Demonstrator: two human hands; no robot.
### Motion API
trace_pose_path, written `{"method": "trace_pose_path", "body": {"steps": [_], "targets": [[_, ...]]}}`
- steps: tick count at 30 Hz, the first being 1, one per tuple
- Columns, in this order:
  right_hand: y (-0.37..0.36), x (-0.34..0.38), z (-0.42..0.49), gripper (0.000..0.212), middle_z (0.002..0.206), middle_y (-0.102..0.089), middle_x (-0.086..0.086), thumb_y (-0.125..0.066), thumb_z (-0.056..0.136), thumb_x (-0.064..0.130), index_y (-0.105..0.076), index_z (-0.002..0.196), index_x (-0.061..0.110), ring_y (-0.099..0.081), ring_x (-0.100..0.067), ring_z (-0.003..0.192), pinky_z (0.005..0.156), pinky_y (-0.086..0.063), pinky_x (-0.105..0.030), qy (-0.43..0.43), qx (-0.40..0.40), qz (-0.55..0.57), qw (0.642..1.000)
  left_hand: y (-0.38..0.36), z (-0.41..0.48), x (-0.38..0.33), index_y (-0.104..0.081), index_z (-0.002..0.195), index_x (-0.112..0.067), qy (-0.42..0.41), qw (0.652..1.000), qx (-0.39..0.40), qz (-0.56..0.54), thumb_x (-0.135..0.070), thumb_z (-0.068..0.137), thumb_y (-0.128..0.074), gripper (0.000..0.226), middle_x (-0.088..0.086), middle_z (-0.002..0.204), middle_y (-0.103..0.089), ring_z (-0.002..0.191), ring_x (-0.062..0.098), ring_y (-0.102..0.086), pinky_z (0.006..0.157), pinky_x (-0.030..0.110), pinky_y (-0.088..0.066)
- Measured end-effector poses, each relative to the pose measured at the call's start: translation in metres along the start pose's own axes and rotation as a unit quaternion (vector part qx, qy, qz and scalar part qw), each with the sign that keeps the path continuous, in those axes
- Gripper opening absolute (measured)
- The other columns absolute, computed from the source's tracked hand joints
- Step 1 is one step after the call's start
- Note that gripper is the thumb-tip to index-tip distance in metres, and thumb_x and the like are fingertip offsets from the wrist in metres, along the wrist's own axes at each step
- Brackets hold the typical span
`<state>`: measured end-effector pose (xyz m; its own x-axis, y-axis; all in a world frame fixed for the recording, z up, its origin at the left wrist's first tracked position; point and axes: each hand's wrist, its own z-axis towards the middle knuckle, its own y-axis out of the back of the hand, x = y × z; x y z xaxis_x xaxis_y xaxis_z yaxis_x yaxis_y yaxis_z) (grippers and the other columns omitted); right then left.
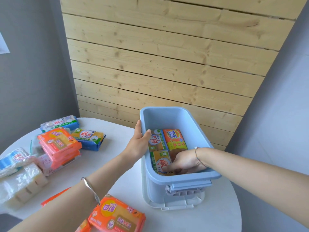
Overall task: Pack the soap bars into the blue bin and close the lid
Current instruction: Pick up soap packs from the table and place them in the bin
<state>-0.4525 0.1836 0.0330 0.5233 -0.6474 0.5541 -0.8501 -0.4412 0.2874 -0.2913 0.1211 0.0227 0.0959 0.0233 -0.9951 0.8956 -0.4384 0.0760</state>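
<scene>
The table [209,220] is round and white, filling the lower frame. The bin [168,117] stands right of centre with its long axis running away from me, toward the plank wall. It seems to sit on the white lid [175,205], which shows under its near end, so I judge closing is a long way off.

Loose soaps lie across the left of the frame. There is an orange stack [58,143], blue and white packs around it, and one orange pack [117,215] at the bottom edge, just under my left forearm.

In the bin, bars cover only the near half, the Tide bar [173,138] farthest in. The far half is bare floor.

My left hand [138,141] pinches the bin's left wall, thumb inside and fingers outside. My right hand [185,162] is down in the near right corner, fingers reaching onto the bars. I cannot tell whether it holds one or only presses.

Every unpacked bar lies left of the bin. So my left hand is the nearer one, and the free space lies beyond my right.
</scene>
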Motion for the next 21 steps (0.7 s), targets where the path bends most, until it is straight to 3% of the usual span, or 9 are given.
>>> {"method": "trace_pose_path", "body": {"steps": [3,6,9,12,18,21], "targets": [[0.005,0.009,-0.018,0.053,0.139,-0.053,-0.014,-0.061,0.089,0.035,-0.048,0.136,0.012,-0.054,-0.027,0.123,0.105,-0.045,-0.038,0.03,-0.072,-0.015,0.997,0.008,-0.007,-0.002,-0.032,0.125,-0.037,-0.007,1.0,0.003,0.013,-0.024,0.1,-0.037,0.029,-0.006,0.125,-0.056,0.074,-0.019,-0.062,0.058,0.001,-0.045],[0.017,0.025,-0.045,0.049,0.143,-0.046,-0.017,-0.057,0.091,0.033,-0.047,0.134,0.011,-0.05,-0.03,0.127,0.101,-0.044,-0.035,0.098,-0.094,0.043,0.99,0.027,-0.018,-0.004,-0.026,0.144,-0.025,0.004,0.998,-0.011,0.058,-0.033,0.097,-0.043,0.051,-0.004,0.145,-0.042,0.113,0.003,-0.052,0.093,0.023,-0.042],[0.017,0.049,-0.065,0.039,0.143,-0.047,-0.016,-0.056,0.091,0.032,-0.049,0.127,0.017,-0.056,-0.027,0.119,0.099,-0.047,-0.034,0.164,-0.103,0.085,0.977,0.055,-0.026,-0.012,-0.032,0.142,-0.022,0.009,0.995,-0.044,0.09,-0.034,0.095,-0.046,0.05,0.0,0.143,-0.046,0.127,0.019,-0.047,0.107,0.039,-0.039],[0.008,0.077,-0.07,0.056,0.144,-0.045,-0.017,-0.058,0.091,0.031,-0.038,0.14,0.011,-0.055,-0.03,0.123,0.097,-0.048,-0.035,0.21,-0.113,0.114,0.964,0.087,-0.03,-0.022,-0.045,0.133,-0.02,0.006,0.992,-0.08,0.1,-0.03,0.095,-0.048,0.04,0.004,0.13,-0.056,0.114,0.021,-0.056,0.103,0.04,-0.044],[-0.03,0.142,-0.044,0.048,0.139,-0.05,-0.017,-0.06,0.09,0.027,-0.045,0.132,0.011,-0.056,-0.031,0.121,0.1,-0.047,-0.038,0.243,-0.057,0.158,0.955,0.157,-0.035,-0.032,-0.054,0.125,-0.01,0.005,0.987,-0.132,0.089,-0.017,0.096,-0.048,0.031,0.008,0.114,-0.06,0.099,0.023,-0.057,0.087,0.037,-0.046],[-0.048,0.169,-0.017,0.052,0.142,-0.047,-0.017,-0.058,0.091,0.028,-0.042,0.137,0.01,-0.052,-0.031,0.126,0.101,-0.046,-0.036,0.233,-0.031,0.151,0.96,0.19,-0.034,-0.032,-0.057,0.121,-0.009,0.017,0.984,-0.157,0.087,-0.015,0.096,-0.047,0.028,0.007,0.108,-0.061,0.095,0.024,-0.057,0.074,0.03,-0.045]]}}
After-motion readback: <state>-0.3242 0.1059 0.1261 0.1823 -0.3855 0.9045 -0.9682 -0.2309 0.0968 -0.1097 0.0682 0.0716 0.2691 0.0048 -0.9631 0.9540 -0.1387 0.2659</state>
